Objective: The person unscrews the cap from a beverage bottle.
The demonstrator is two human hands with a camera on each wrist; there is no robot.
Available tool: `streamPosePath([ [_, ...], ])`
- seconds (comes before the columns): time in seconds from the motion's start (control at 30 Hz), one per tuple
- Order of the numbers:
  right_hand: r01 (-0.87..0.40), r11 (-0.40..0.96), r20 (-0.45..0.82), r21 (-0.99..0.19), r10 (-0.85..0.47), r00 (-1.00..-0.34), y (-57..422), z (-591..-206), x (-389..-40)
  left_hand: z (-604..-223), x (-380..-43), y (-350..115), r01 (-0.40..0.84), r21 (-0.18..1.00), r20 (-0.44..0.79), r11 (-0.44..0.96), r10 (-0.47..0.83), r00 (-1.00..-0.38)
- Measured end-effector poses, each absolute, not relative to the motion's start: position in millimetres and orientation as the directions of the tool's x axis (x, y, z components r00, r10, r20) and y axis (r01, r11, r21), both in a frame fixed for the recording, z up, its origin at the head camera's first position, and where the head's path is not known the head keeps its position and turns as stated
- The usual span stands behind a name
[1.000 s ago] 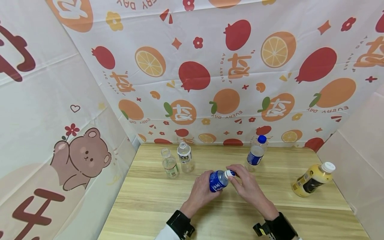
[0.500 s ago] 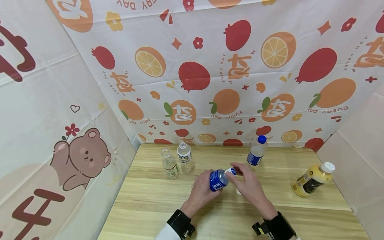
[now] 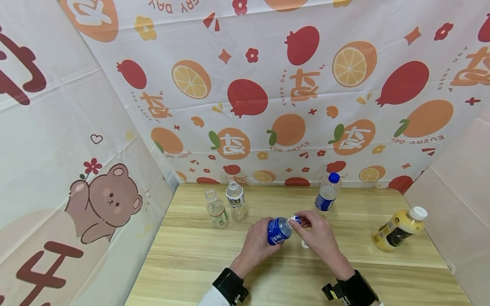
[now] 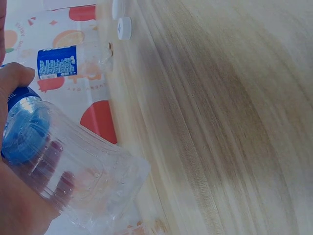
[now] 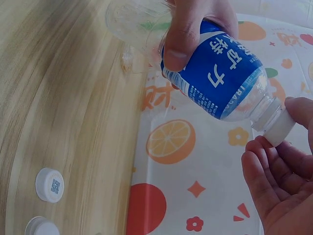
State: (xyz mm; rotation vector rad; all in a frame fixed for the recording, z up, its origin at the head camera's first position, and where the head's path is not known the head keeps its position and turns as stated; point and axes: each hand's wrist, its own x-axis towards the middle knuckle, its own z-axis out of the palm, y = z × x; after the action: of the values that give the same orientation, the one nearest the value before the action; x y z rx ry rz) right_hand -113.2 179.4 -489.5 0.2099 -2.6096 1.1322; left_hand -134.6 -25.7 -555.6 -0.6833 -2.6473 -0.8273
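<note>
A clear plastic bottle point(image 3: 277, 231) with a blue label is tilted above the table, neck pointing right. My left hand point(image 3: 257, 240) grips it round the label and body. No liquid shows inside its clear base in the left wrist view. At the neck, my right hand point(image 3: 319, 236) pinches the white cap point(image 5: 279, 128) between thumb and fingers. The cap sits over the bottle's mouth. Two loose white caps, one upright with a printed code point(image 5: 49, 185) and another point(image 5: 43, 226) beside it, lie on the table below the right hand.
Two uncapped clear bottles, one with a green-white label point(image 3: 218, 212) and one with a black-white label point(image 3: 236, 202), stand back left. A blue-capped bottle point(image 3: 326, 195) stands behind my right hand. Farther right is a yellow bottle point(image 3: 398, 229). A fruit-print curtain point(image 3: 249, 97) borders the wooden table point(image 3: 183, 263).
The fingers of my right hand have shifted round the cap, and a loose white cap has come into view beneath that hand. My left hand and the bottle have barely moved.
</note>
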Motion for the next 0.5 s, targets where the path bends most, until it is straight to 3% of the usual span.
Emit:
streamPosePath([
  [0.5,-0.290,0.648,0.330,-0.704,-0.063,-0.942,179.4,-489.0,-111.7,-558.4,-135.0,-26.8,0.533,0.474,0.412,0.701,0.359,-0.838],
])
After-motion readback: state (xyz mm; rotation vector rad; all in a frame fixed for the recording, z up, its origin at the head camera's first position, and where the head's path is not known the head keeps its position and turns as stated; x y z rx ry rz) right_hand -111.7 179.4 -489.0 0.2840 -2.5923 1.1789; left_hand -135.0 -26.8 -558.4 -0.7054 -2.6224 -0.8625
